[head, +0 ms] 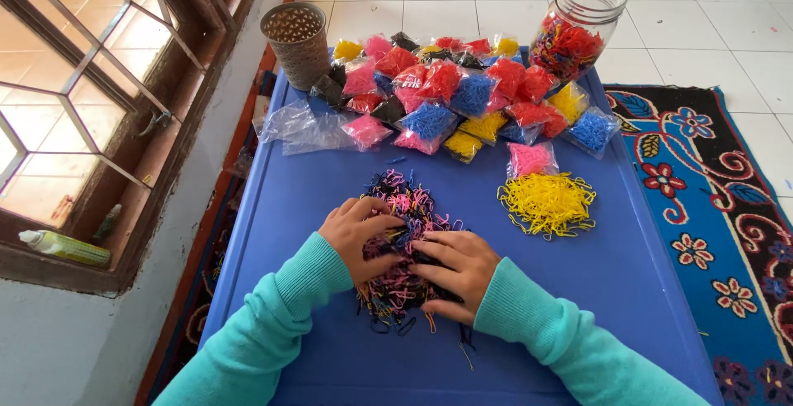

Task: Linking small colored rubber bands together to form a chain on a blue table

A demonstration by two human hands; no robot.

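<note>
Both hands rest on a loose pile of small mixed rubber bands (403,204), mostly black, pink and orange, on a blue table (314,183). My left hand (357,232) lies on the pile's left side with fingers curled into the bands. My right hand (456,267) lies on the right side, fingertips pinching into the bands near the left hand. Both arms wear teal sleeves. A separate heap of yellow bands (548,204) lies to the right of the pile.
Many small plastic bags of coloured bands (462,96) crowd the table's far end, with empty clear bags (301,129) at the left. A perforated metal cup (297,42) and a glass jar of bands (576,26) stand behind. Window at left, patterned rug (719,208) at right.
</note>
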